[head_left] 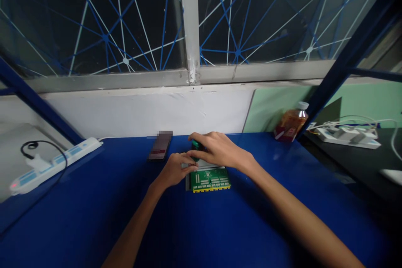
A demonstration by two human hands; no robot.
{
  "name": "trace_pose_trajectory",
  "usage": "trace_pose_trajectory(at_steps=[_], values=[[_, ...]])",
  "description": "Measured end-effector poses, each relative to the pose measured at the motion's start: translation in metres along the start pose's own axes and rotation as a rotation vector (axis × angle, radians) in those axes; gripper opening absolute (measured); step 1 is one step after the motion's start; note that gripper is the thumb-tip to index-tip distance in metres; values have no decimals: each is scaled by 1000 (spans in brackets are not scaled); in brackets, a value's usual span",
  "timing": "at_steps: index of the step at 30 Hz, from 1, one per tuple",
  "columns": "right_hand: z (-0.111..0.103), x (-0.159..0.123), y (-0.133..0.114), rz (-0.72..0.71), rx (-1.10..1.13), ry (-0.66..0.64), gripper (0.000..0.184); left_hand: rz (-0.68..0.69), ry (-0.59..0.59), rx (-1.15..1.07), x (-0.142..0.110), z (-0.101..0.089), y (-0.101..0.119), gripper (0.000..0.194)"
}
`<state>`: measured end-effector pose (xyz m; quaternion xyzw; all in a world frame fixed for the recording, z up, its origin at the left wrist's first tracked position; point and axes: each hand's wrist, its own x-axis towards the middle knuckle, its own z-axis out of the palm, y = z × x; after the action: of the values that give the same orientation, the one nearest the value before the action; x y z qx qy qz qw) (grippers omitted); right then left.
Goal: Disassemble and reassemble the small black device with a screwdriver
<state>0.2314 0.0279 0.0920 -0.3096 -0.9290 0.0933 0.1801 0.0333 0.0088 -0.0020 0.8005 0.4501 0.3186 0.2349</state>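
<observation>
A green circuit board (209,179) with a yellow front edge lies on the blue table, partly over a grey plate (187,183). My right hand (218,148) is closed around the green handle of a screwdriver (196,145), held upright above the rear left of the board. Beside its lower end, my left hand (177,169) pinches with thumb and finger. Whatever sits between those fingertips, perhaps the tool's shaft, is too small to make out. Behind the board, a light grey strip (205,164) is partly covered by my right hand.
A dark phone (160,146) lies left of my hands. At the left edge stretches a white power strip (59,163) with a black cable. A drink bottle (290,123) stands at the back right, near another power strip (348,136) on a black table.
</observation>
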Motion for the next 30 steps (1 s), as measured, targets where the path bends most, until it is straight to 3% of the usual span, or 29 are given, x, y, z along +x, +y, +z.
trace_pose_trajectory(at_steps=[14,25,30], values=[[-12,-6,-3,-87,87,-68,43,25,-14,-73,-2,-2,1,12],[-6,-2,1,-29,9,-6,35,9,27,-16,-2,0,1,11],[-11,-5,0,-29,29,-24,41,39,-18,-45,-1,-2,5,16]])
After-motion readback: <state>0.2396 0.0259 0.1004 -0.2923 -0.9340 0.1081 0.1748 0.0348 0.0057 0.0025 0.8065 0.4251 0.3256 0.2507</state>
